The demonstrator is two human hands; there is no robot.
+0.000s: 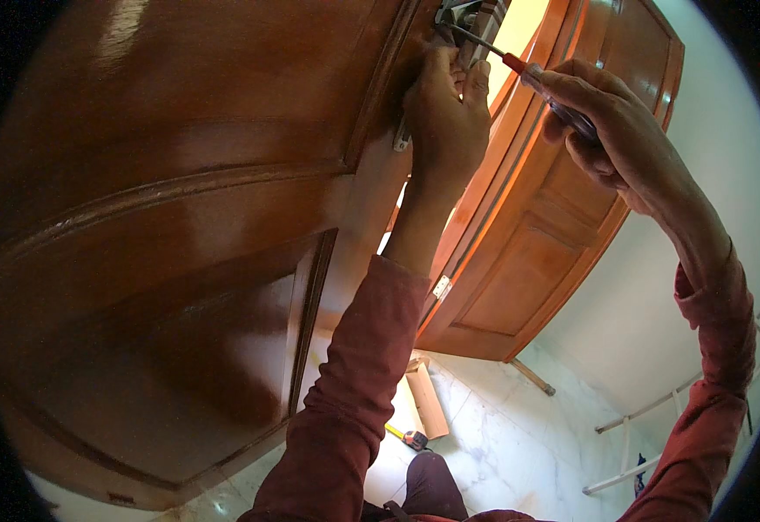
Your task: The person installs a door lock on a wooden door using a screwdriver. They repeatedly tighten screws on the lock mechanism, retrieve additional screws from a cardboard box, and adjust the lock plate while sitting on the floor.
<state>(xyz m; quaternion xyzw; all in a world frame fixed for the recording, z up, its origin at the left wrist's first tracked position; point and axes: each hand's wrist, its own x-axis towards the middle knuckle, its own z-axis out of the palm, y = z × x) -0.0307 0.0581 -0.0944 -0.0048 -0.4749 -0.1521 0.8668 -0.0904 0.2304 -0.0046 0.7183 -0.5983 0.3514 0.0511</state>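
My right hand grips a screwdriver by its handle, which is dark with a red collar. Its shaft slants up and left, and the tip meets a metal door fitting at the edge of the brown wooden door. Just below that tip, my left hand is closed with thumb and fingers at the fitting. The palm and fingers partly cover what it pinches. Lower on the same door edge, a small metal plate shows beside my left wrist.
A second wooden door leaf stands to the right, with a metal plate on its edge. On the marble floor lie an open cardboard box and a tape measure. A white metal frame stands at lower right, by the pale wall.
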